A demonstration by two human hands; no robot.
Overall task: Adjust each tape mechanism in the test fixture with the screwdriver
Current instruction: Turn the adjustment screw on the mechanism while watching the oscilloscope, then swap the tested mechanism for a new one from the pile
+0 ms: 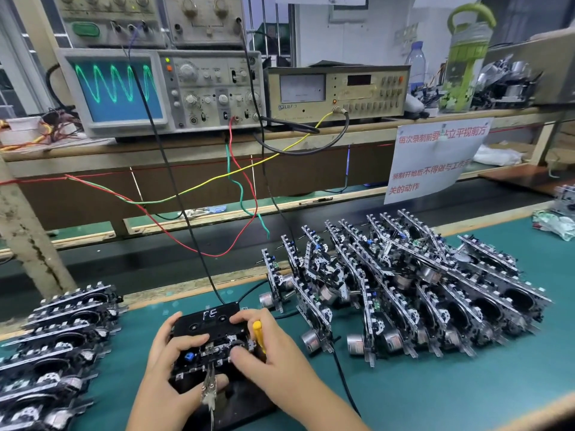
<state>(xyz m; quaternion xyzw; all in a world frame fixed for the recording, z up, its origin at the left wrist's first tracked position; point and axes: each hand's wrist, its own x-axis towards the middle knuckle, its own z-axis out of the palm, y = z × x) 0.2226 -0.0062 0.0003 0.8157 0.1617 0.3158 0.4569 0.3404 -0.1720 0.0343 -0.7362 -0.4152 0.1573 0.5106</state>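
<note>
A black tape mechanism with a blue trimmer and a black cassette marked "FE" [208, 343] is sitting in the black test fixture [236, 402] on the green-matted bench [435, 396], directly in front of the person and between both hands. The mechanism's long axis is running roughly left to right; a metal clip [209, 388] is reaching into its near edge from below.

The right hand [264, 353] is lying nearer the adjustment area, its fingers curling over the mechanism's right end while the palm is trapping a yellow-handled screwdriver [258, 335] that is standing almost upright, tip pointing down behind the fingers and hidden. So the right grip is closing on the tool, not yet presenting it to a screw, as far as can be judged.

The left hand [172, 353] is steadying the mechanism's left side, fingers bent over its top and edge, pressing it into the fixture.
</note>
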